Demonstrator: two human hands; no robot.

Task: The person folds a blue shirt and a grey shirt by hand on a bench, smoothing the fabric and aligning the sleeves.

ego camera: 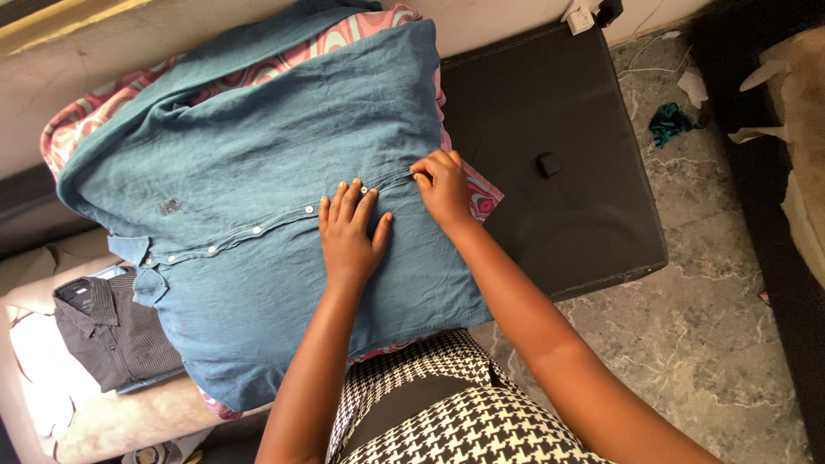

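A blue denim shirt (258,163) lies spread flat, front up, its collar at the left and its row of white buttons running across the middle. My left hand (351,232) rests flat on the button strip, fingers apart, pressing the cloth down. Beside it, my right hand (443,187) pinches the shirt's front edge near the hem end of the button row. Under the shirt lies a pink patterned cloth (344,34), showing at the top and right edges.
A black padded surface (559,103) carries the clothes, with a small black object (547,164) on it. A dark striped shirt (107,331) lies folded at the lower left. Grey marbled floor (687,326) lies to the right, with scraps and a white cable near the wall.
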